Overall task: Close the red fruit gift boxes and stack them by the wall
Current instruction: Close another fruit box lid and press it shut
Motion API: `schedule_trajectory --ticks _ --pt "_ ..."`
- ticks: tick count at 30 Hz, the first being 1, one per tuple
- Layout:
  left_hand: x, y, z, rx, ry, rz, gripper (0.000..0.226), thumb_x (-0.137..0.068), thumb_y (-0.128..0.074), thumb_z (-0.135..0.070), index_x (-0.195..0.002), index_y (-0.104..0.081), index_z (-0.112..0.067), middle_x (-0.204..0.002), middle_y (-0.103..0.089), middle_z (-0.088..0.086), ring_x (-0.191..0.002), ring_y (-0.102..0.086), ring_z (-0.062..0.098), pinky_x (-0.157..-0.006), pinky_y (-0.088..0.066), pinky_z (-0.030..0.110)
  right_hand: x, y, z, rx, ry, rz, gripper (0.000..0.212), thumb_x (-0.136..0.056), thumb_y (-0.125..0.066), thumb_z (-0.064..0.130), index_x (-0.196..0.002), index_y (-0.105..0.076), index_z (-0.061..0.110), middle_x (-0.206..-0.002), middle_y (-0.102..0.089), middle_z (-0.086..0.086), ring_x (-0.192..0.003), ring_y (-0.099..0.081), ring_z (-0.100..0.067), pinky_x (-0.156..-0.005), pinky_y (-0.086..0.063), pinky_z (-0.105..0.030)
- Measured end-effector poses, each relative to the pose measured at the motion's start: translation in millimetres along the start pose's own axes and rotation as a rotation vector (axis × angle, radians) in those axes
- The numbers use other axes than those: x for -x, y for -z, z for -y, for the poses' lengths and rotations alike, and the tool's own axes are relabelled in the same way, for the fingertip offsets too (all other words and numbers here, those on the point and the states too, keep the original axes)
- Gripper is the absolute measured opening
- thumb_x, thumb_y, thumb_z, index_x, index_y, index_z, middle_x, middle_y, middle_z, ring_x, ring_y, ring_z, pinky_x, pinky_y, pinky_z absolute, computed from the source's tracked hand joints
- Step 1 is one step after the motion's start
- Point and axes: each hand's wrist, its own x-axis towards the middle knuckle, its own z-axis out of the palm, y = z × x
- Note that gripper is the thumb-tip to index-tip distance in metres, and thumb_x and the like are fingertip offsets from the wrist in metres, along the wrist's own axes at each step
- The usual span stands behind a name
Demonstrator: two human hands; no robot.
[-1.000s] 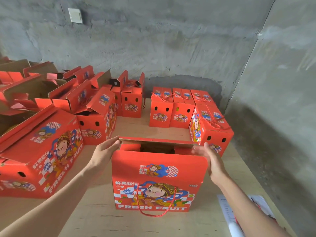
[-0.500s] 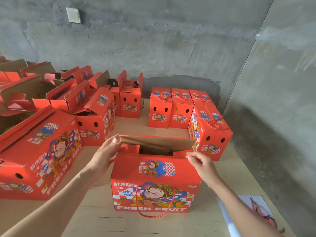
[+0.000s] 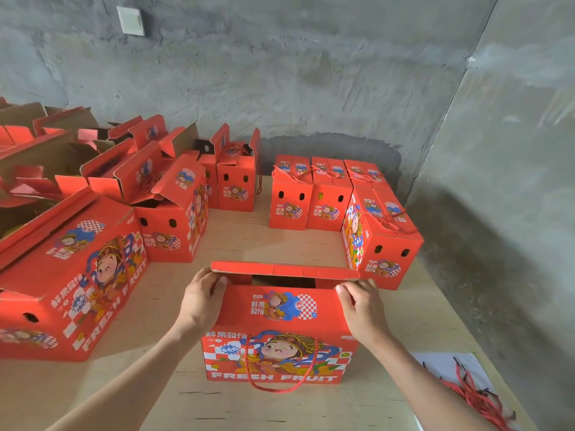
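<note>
Gift box [image 3: 280, 318] upright at near centre of wooden table [image 3: 242, 244], printed front toward camera, red rope handle [image 3: 280, 391] hanging down front. Top not shut: rear flap [image 3: 284, 270] folded forward, dark gap beneath. Left hand [image 3: 200, 303] grips box's top left corner, fingers curled together over edge. Right hand [image 3: 362, 309] pinches top right corner, fingers bent, close together. Closed boxes [image 3: 291, 206] in row by wall. Open boxes [image 3: 172, 225] at left. Loose red cords [image 3: 476, 399] on table, near right.
</note>
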Motion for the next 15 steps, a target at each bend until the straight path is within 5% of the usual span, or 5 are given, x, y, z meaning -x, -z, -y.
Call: schedule_trajectory --ticks 4,11,15 --pt "2.2 -2.8 0.2 -0.045 0.002 -0.065 0.024 -0.097 -0.048 -0.009 -0.104 -0.067 0.004 -0.113 -0.051 0.007 -0.099 -0.048 0.019 -0.085 -0.037 0.024 -3.5 -3.2 -1.5 0.006 -0.107 0.028 0.017 -0.089 -0.061 0.001 -0.077 -0.07 -0.006 -0.077 -0.067 -0.013 -0.077 -0.057 -0.033 -0.08 -0.028 -0.033" --pt "8.0 -4.3 3.1 -0.082 0.032 -0.21 0.016 -0.091 -0.059 -0.008 -0.084 -0.066 0.005 -0.093 -0.056 0.011 -0.078 -0.047 0.016 -0.059 -0.03 0.009 0.0 -2.0 4.5 0.039 -0.166 -0.064 0.01 -0.079 -0.073 0.002 -0.07 -0.068 0.001 -0.071 -0.066 -0.011 -0.072 -0.054 -0.032 -0.074 -0.04 -0.043" --pt "6.1 -6.7 7.5 -0.018 0.186 -0.184 0.019 -0.094 -0.056 -0.012 -0.1 -0.067 0.002 -0.108 -0.05 0.015 -0.091 -0.05 0.021 -0.077 -0.04 0.024 -1.5 -5.0 0.4 0.087 -0.296 0.01 0.014 -0.083 -0.07 0.008 -0.077 -0.072 -0.005 -0.084 -0.063 -0.019 -0.094 -0.05 -0.035 -0.088 -0.029 -0.039"
